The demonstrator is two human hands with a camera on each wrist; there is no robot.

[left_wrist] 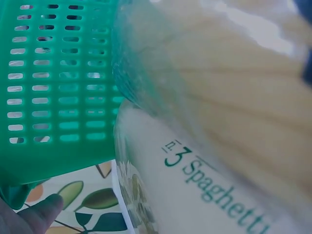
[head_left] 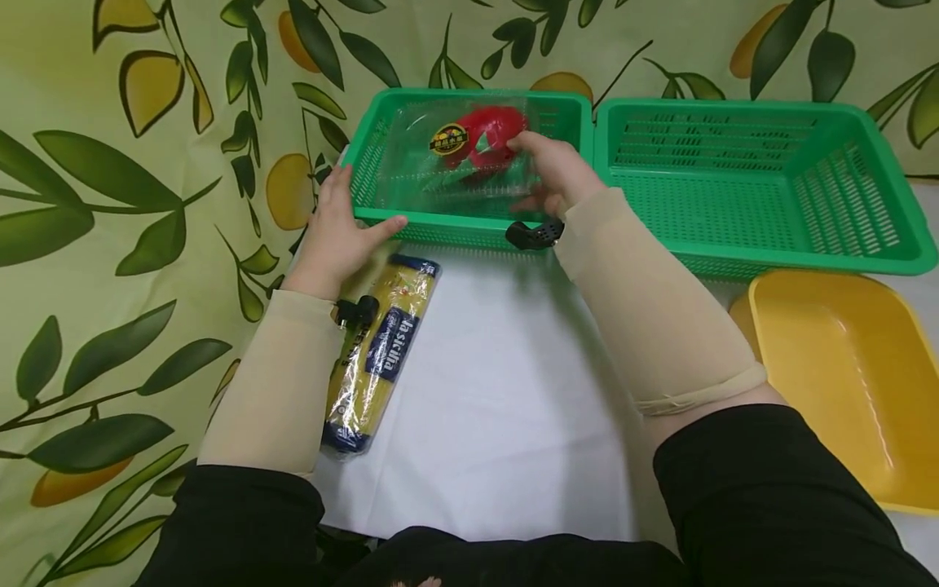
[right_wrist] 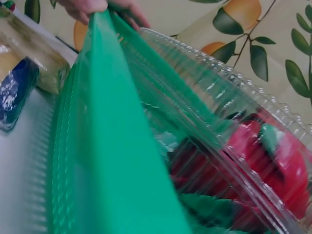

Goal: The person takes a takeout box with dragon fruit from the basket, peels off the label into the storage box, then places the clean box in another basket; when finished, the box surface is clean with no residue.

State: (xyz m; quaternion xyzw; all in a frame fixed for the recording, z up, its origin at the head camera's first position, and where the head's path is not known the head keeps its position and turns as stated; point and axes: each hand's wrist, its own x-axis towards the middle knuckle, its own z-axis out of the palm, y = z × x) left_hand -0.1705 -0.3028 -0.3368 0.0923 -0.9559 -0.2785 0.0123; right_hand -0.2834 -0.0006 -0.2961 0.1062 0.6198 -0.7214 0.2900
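Leafy printed cloth (head_left: 73, 326) backs the white table (head_left: 499, 391). Fingers of my right hand (head_left: 563, 173) grip the near end of a clear box (head_left: 458, 152) with something red (head_left: 499, 129) inside; left of them, it sits within the green basket (head_left: 455, 227). My left hand's (head_left: 337, 240) fingers spread over that basket's left corner. I judge the box nearly placed, its release left to do; the pasta packet (head_left: 385, 346), nearer me than my left fingers, lies outside.
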